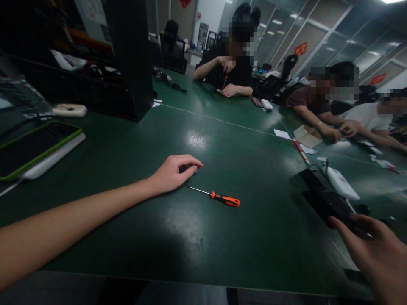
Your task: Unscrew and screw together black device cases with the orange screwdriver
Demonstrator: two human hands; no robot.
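Note:
My left hand (pixel 174 173) rests on the green tabletop, its fingers loosely bent and the thumb a little apart from them, with nothing seen in it. Just below its fingertips lies a screwdriver (pixel 225 199) with an orange and black handle, its thin metal shaft pointing left toward the hand. At the right edge, my right hand (pixel 375 250) grips a dark, flat, rectangular object (pixel 337 207), thumb along its near side. Motion blur and dim light hide what kind of object it is. A white device (pixel 341 182) with a cable is just beyond it.
A green-edged phone (pixel 38 146) lies on a white box at the left, near a black shelf unit (pixel 130 63). An open small box (pixel 308 136), paper and a red stick (pixel 300 151) lie at the right. Across the table, a person (pixel 222 67) holds a screwdriver; others sit at right.

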